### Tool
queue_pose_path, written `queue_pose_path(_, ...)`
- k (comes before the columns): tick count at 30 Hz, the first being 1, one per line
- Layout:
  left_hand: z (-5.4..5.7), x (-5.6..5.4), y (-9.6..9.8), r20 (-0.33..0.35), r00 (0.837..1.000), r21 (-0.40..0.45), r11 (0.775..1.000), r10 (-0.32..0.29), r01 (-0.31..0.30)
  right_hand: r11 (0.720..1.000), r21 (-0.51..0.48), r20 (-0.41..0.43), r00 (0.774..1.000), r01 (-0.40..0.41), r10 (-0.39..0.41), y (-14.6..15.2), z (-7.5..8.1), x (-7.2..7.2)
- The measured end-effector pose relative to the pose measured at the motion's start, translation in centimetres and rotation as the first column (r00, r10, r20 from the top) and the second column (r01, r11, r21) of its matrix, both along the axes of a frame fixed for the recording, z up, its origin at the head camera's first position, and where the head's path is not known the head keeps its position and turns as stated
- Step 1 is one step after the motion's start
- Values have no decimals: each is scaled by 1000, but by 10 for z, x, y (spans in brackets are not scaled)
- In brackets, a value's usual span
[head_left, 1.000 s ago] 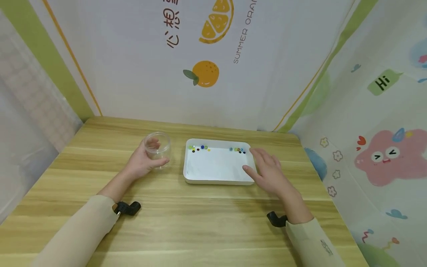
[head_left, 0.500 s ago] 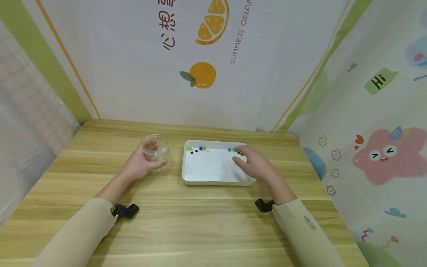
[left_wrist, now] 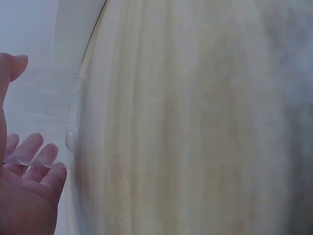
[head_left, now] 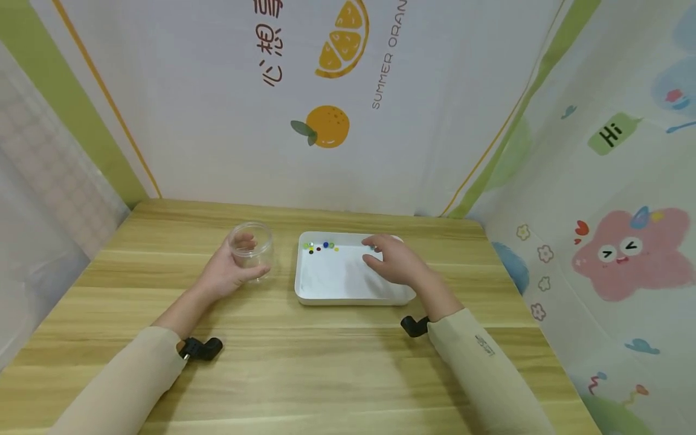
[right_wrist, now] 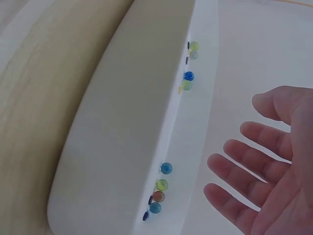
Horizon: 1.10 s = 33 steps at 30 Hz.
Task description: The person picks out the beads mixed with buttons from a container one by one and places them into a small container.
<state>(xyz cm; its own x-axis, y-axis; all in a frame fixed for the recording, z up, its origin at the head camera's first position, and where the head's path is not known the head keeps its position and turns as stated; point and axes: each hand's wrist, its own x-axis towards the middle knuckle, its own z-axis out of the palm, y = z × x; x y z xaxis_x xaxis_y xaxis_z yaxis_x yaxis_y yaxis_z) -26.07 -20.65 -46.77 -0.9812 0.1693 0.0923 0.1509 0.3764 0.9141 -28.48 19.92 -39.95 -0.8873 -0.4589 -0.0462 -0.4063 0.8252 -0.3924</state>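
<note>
— Wood-grain table is sitting in front of a fruit-print curtain. Status?
— White tray is holding the marbles, two clusters along its far wall. Left hand is gripping a clear jar left of the tray, thumb and fingers curled round it
— Right hand?
— Hovering over the tray's right part, fingers spread, pinching nothing (right wrist view is showing it clearly)
— Progress?
— Early, I'm guessing: no marbles are showing in the jar, every visible one is lying in the tray

Gap between cup and tray
</note>
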Motion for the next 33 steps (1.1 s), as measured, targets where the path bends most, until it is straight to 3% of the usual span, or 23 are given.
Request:
queue_pose_path(6, -1, -1, 0, 4, 1000, 4, 1000, -2, 2, 1000, 2, 31, 999, -23, 23, -9, -4, -13)
queue_pose_path(10, -3, -1, 2, 3, 1000, 4, 1000, -10, 10, 1000, 18, 21, 1000, 15, -15, -9, -4, -25)
queue_pose_path(18, 1, -2, 1, -19, 1000, -33, 999, -4, 4, 988, 143, -40, 998, 60, -55, 8, 4, -47)
queue_pose_path(27, 0, -3, 0, -3, 1000, -21, 1000, -20, 20, 955, 287, -44, 997, 77, -67, 11, -7, -58)
queue_pose_path(33, 0, -2, 1, 1, 1000, -14, 1000, -21, 21, 953, 294, 5, 997, 74, -79, 4, -12, -63)
